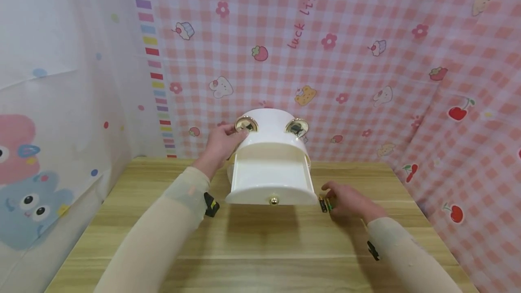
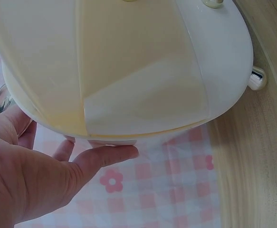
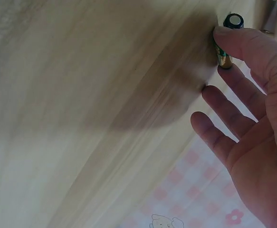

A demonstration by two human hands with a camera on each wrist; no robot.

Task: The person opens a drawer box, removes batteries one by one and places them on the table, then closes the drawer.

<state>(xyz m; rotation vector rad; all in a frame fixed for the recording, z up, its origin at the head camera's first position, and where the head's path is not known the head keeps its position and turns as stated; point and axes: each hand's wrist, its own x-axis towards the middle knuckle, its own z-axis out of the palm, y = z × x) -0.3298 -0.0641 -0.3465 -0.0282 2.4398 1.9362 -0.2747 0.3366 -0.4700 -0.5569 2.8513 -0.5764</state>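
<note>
A glossy white drawer box has its drawer pulled out, with a gold knob on the front. Two gold-rimmed round pieces flank its top. My left hand grips the box's left side by the left gold-rimmed piece, some fingers hidden behind it. On the table just right of the drawer are two small batteries. My right hand pinches the green-and-gold battery between thumb and index finger, other fingers loosely spread. A dark battery is right beside it.
The wood-grain table carries all of this. A pink checked cloth hangs close behind the box and along the right side. Another printed cloth hangs at the left.
</note>
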